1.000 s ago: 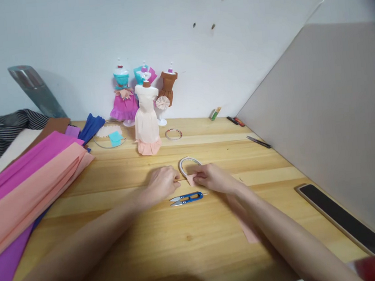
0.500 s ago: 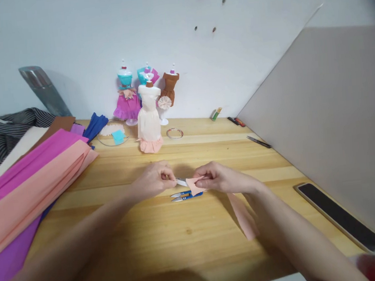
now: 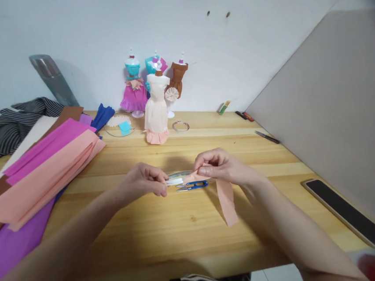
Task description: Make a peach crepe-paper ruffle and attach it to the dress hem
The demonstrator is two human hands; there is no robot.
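Note:
My left hand [image 3: 146, 181] is pinched on the near end of a thin white band [image 3: 175, 180], held just above the wooden table [image 3: 170, 235]. My right hand [image 3: 222, 167] is closed on a peach paper strip [image 3: 227, 200], whose free end hangs down to the table. The strip's top end meets the white band between my hands. Blue-handled thread snips [image 3: 193, 185] lie on the table right under the band.
Folded pink, peach and purple paper sheets [image 3: 44, 172] lie at the left. Small dress-form dolls [image 3: 155, 104] stand at the back by the wall, with a tape roll [image 3: 181, 125] beside them. A phone [image 3: 345, 211] lies at the right, under a leaning grey board [image 3: 330, 109].
Both hands have lifted off the table a little and drawn apart. The white band now stretches flat between them, and more of the peach strip hangs free from my right hand.

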